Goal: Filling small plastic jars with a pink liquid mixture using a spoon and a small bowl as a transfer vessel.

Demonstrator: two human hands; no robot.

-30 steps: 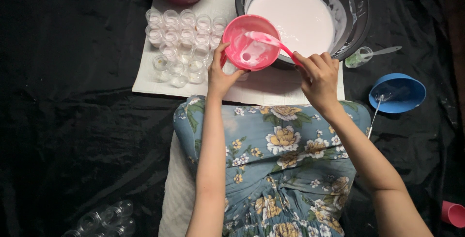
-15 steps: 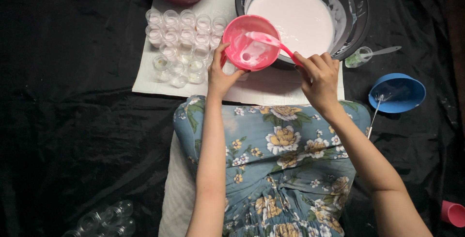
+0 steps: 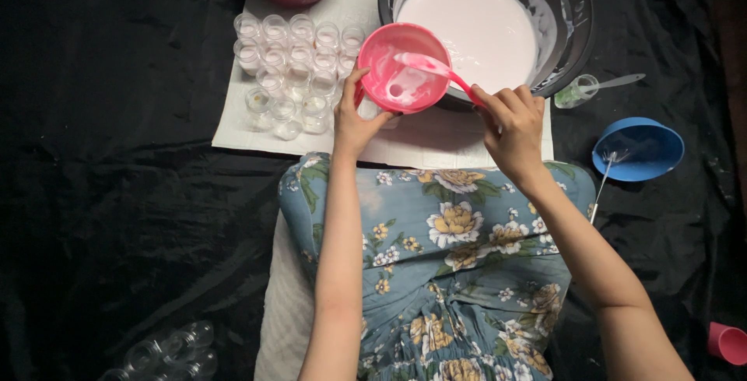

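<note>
A person's left hand [image 3: 359, 120] grips the rim of a small round pink plastic bowl [image 3: 403, 67], held beside a large dark basin of white liquid [image 3: 482, 27]. The right hand [image 3: 510, 124] is closed on a pink plastic spoon [image 3: 436, 70] dipping into the bowl. Little has shifted over the past second; clear small jars [image 3: 292, 62] wait alongside.

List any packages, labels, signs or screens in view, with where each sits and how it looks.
None: no package, label, sign or screen shows.
Containers only, all unlabelled: small clear jars on the white mat; a pink bowl in the left hand; a dark basin of white liquid at top; a blue bowl at right.
</note>
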